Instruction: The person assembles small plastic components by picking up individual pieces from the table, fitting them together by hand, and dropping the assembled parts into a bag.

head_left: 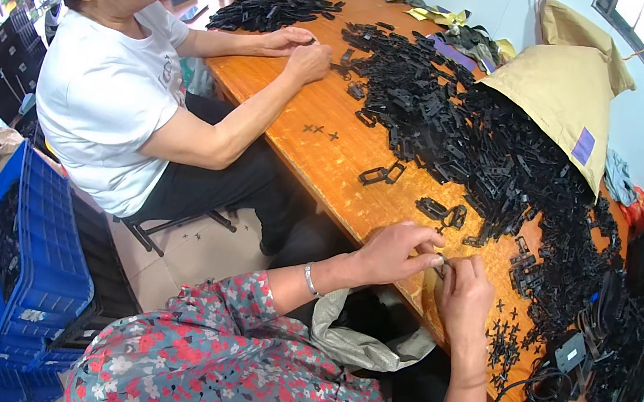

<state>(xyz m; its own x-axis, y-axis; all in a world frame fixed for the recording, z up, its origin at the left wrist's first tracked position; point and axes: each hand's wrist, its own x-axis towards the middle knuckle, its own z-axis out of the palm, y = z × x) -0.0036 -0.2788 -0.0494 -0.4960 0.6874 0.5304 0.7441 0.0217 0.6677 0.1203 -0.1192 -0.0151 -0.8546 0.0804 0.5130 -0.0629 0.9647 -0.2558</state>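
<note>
My left hand [397,254] and my right hand [466,295] meet over the table's near edge, both with fingers pinched together. A small dark plastic piece shows in part between their fingertips; its shape is mostly hidden. Just beyond my left hand lie a few loose black plastic frames [443,213]. Another pair of linked black frames [382,174] rests farther left. Beside my right hand, small black cross-shaped pieces [503,342] are scattered near the edge.
A large heap of black plastic parts [470,132] spreads over the wooden table [300,125], below a tan sack [562,88]. Across to the left, a seated person [109,97] works with both hands. Blue crates [40,256] stand at left. A pale sack [365,349] hangs below the edge.
</note>
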